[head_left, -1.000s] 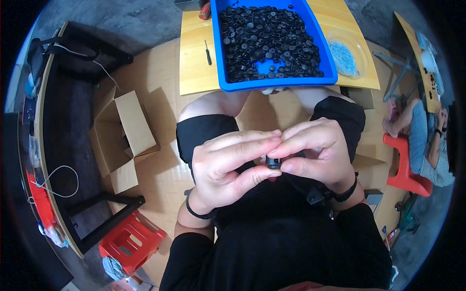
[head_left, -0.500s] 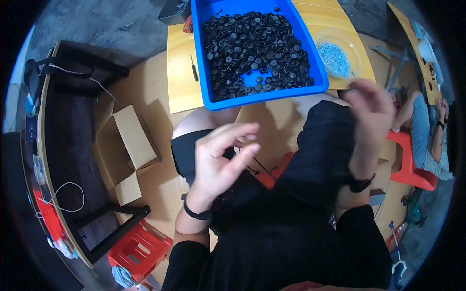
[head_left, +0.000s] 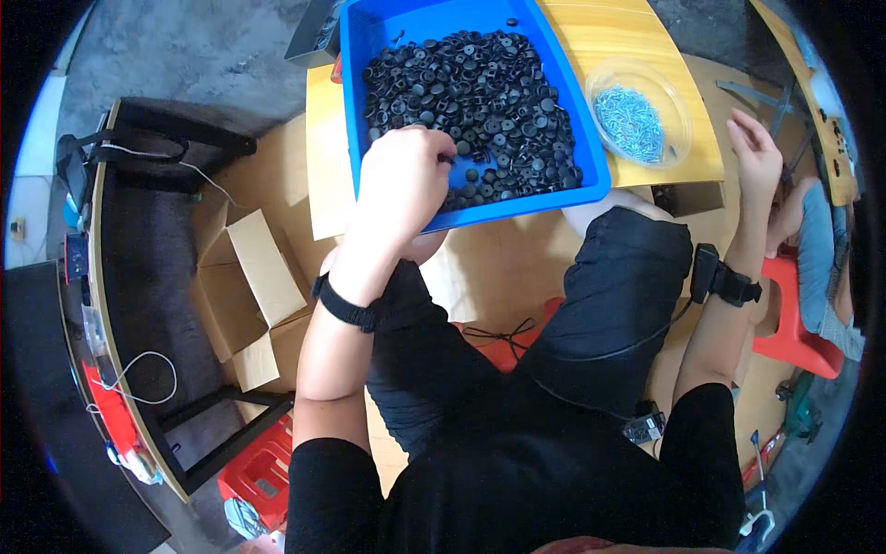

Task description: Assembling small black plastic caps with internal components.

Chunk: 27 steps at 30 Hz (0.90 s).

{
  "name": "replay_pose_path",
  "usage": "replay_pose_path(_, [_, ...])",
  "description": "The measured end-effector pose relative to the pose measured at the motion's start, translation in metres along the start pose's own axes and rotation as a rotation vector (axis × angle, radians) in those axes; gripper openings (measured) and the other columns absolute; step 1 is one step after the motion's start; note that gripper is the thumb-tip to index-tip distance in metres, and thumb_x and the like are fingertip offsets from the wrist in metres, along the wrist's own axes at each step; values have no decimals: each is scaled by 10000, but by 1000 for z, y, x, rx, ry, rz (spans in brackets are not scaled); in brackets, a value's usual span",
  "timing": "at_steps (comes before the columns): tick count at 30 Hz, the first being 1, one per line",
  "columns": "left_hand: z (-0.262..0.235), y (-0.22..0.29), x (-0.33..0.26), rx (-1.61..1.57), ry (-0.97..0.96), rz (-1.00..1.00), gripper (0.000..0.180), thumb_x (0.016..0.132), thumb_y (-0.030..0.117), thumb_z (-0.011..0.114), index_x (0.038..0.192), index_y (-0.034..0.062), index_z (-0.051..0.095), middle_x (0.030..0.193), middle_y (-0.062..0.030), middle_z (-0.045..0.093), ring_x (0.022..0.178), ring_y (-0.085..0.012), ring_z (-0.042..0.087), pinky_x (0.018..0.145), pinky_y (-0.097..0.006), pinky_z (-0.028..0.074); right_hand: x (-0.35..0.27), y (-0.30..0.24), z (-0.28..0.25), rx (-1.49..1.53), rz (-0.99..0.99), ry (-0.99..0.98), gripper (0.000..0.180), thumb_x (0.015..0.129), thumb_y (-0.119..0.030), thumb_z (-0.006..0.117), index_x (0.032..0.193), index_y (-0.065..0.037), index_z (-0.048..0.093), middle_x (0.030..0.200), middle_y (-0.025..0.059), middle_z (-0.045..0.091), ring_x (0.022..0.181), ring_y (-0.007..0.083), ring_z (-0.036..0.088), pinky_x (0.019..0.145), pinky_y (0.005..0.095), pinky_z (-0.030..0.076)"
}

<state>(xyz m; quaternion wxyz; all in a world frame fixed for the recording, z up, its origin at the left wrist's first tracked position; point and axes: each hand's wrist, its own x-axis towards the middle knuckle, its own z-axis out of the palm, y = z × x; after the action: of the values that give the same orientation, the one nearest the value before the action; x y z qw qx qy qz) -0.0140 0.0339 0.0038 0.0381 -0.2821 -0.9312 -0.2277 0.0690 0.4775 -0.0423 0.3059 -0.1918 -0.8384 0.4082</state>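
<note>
A blue tray (head_left: 595, 185) holds a heap of small black round plastic caps (head_left: 480, 83). My left hand (head_left: 402, 175) is over the tray's near left part, its fingers pinched together. A dark cap shows at its fingertips, partly hidden by the hand. To the right of the tray stands a clear round bowl (head_left: 680, 125) full of small silvery-blue screws (head_left: 629, 120). My right hand (head_left: 759, 157) is raised beyond the table's right edge, apart from the bowl. Its fingers are stretched and nothing shows in them.
Under the tray is a light wooden table (head_left: 628, 28). A dark grey box (head_left: 309, 42) stands by its far left corner. An open cardboard box (head_left: 263, 268) sits on the floor at left, near a red stool (head_left: 254, 475). Another person (head_left: 817, 249) sits at the far right.
My left hand has moved forward from above my lap into the tray, its fingers closing. My right hand has swung outward to the right. The whole view has shifted slightly.
</note>
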Motion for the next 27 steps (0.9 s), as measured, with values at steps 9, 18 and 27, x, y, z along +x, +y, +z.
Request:
replay_pose_path(9, [19,2,11,250,-161,2,153,616,14,644,763,55,659,797,-145,619,765,-314,612,708,-388,494,-22,-101,93,-243,-376,-580,132,687,-76,665,805,-17,656,759,148,642,699,245,627,676,339,493])
replay_pose_path(18, [10,-2,8,159,-151,50,198,642,13,651,836,46,670,746,-132,610,675,-269,605,644,-341,491,-22,-102,100,-437,-321,-614,80,659,-48,646,720,-1,623,647,134,603,584,220,589,597,320,476])
replay_pose_path(27, [-7,-4,-24,-822,-127,-344,199,745,-77,613,933,-14,627,761,2,600,654,-48,531,600,-179,430,-17,-95,97,7,-108,-509,120,664,-20,587,769,-13,646,565,61,548,523,97,511,509,239,427])
